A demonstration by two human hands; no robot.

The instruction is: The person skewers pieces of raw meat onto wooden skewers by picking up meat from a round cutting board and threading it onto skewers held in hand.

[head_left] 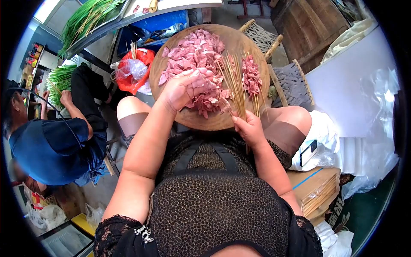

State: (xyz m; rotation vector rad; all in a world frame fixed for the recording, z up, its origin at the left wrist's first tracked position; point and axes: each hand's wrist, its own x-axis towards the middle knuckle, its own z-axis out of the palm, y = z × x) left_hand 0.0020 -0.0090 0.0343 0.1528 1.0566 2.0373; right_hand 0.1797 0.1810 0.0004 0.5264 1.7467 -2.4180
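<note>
Over raw meat pile (192, 49), left hand (187, 88) half-curled, hold unclear; right hand (249, 129), near pile, clasped around skewers (233, 82).

bright, even light around the hands (186, 91) (250, 128); glare whitens plastic sheeting (380, 109) to their right; fisheye distortion curves the edges beyond.

A phone (308, 153) rests on a white plastic bag (324, 128) at the right. At the left is 1 person (47, 147) in a dark blue top, near green stalks (62, 81); more greens (92, 19) lie higher up. 2 woven panels (293, 83) in wooden frames are near a brown wooden board (306, 28).
</note>
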